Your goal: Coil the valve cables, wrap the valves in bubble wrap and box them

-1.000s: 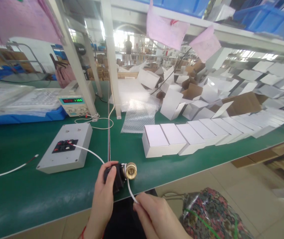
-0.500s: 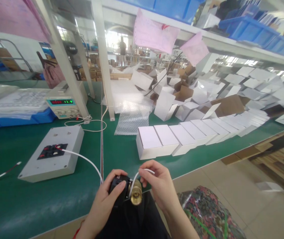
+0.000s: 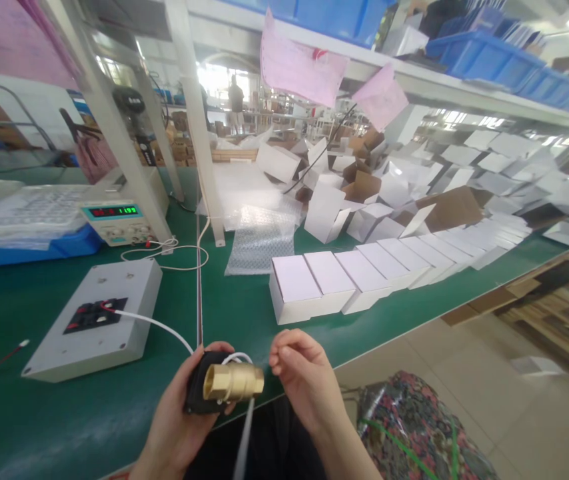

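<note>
My left hand (image 3: 177,407) is closed around a motorized ball valve, gripping its black actuator housing (image 3: 197,387). The brass valve body (image 3: 234,381) faces up toward me, lying across the housing. A white cable (image 3: 237,358) loops over the brass, and a blurred white length (image 3: 245,437) hangs below it over my lap. Just right of the valve, apart from it, is my right hand (image 3: 302,373), its thumb and fingers curled together with nothing visible in them. Another white cable (image 3: 159,325) runs from the terminals of a grey box (image 3: 139,293) to behind my left hand.
Left of the valve, a power supply (image 3: 114,223) with a lit display stands beyond the grey box. White cartons (image 3: 292,280) line the bench edge at right, before a heap of open boxes (image 3: 324,207). Bubble wrap (image 3: 262,243) lies mid-bench. Shelf posts (image 3: 197,127) rise behind.
The valve has turned in my left hand, so its brass body now lies sideways across the front. My right hand has let go of the white cable, which hangs down.
</note>
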`<state>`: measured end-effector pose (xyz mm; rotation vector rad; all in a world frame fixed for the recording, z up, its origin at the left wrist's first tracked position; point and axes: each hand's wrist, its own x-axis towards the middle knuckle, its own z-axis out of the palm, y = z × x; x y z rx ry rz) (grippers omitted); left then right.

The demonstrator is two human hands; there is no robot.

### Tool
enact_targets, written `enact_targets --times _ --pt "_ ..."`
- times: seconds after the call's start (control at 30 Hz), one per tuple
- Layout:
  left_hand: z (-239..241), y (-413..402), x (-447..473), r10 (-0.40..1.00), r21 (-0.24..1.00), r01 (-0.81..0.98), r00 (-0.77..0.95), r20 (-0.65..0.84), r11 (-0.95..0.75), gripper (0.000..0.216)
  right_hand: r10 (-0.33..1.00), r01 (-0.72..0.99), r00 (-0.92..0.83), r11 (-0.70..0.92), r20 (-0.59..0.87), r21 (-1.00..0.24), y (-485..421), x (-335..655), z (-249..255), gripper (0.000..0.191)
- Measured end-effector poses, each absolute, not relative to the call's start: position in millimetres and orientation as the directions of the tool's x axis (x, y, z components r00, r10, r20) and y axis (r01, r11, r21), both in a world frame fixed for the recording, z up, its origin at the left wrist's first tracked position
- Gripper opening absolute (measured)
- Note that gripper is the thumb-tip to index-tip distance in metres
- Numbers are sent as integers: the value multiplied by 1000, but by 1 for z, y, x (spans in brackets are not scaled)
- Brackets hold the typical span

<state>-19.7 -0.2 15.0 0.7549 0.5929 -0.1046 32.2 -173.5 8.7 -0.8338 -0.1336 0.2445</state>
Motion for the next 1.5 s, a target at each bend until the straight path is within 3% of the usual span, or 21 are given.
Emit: enact_targets --times 0.07,0.17,0.27,0.37,0.5,0.6,0.7,0.77,0.83,0.97,1.17,1.27,1.37,1.5 --pt "14 0 -19 102 623 299 845 -525 723 23 259 -93 963 578 74 -810 -166 30 14 8" --pt "14 -5 -20 62 672 306 883 -465 675 35 110 273 942 299 318 -914 -161 25 21 17" --pt "15 -9 -22 74 714 294 897 -435 636 43 106 560 826 -50 553 -827 -163 21 22 31" --pt "15 -9 -23 104 725 264 902 -420 636 44 253 463 871 -130 422 -877 -168 18 13 32" --pt "16 -5 -22 93 690 273 892 -443 671 37 351 316 914 -296 205 -901 -175 5 -15 37" --pt "12 -5 -20 244 745 209 860 -449 634 33 501 432 843 -418 193 -799 -177 -14 -38 28" --pt "3 -9 -19 372 883 146 867 -331 446 34 677 551 727 -480 111 -683 -180 -29 -37 9" --pt "-1 -13 -19 390 933 130 882 -264 336 32 744 603 664 -475 74 -641 -185 -28 -17 20" --pt "-1 -16 -20 373 966 123 905 -203 227 28 760 633 639 -435 116 -640 -193 -18 13 21" --pt "6 -18 -24 250 996 85 965 -83 2 25 631 564 746 -428 213 -706 -205 16 48 23" --pt "10 -9 -26 277 898 168 914 -297 407 45 511 480 820 -370 258 -795 -197 30 5 31" --pt "16 -9 -21 263 821 188 889 -376 540 39 389 501 841 -296 376 -813 -189 15 -14 31" --pt "26 -12 -15 191 662 286 812 -551 693 18 226 505 860 -254 457 -825 -181 0 -25 32" --pt "38 -15 -9 112 449 313 706 -700 837 29 173 576 817 -254 550 -777 -172 -14 -34 26"
